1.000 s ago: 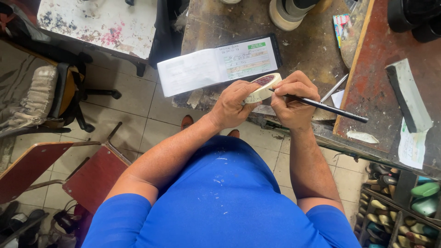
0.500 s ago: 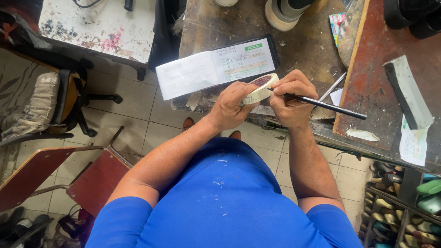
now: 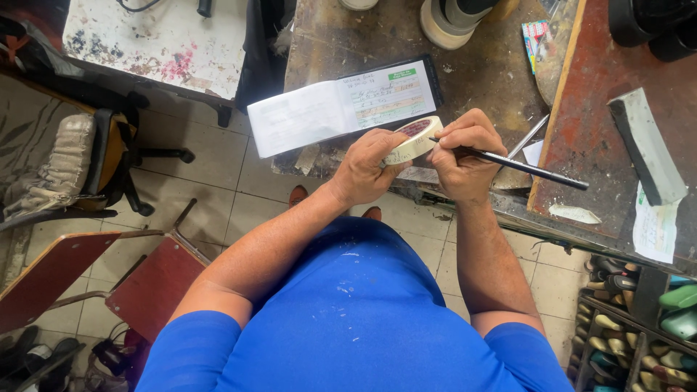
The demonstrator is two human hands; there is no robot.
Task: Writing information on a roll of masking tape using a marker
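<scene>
The left hand (image 3: 367, 168) is clamped around a cream roll of masking tape with a reddish cardboard core (image 3: 414, 138), holding it tilted just above the near edge of the worn, stained wooden bench (image 3: 479, 80). The right hand (image 3: 465, 156) is closed on a thin black pen (image 3: 523, 165), its tip touching the roll's outer face; both hands sit close together, almost touching. Just behind the roll, an open white receipt booklet with a green label (image 3: 341, 109) lies on the bench, overhanging its left edge. A metal rod (image 3: 528, 136) lies beside the pen's shaft. To the right, a grey rectangular block (image 3: 645, 145) and paper scraps (image 3: 653, 229) rest on a reddish board. Rolls of tape (image 3: 446, 22) stand at the far edge. Red folding chairs (image 3: 109, 276) stand on the tiled floor.
</scene>
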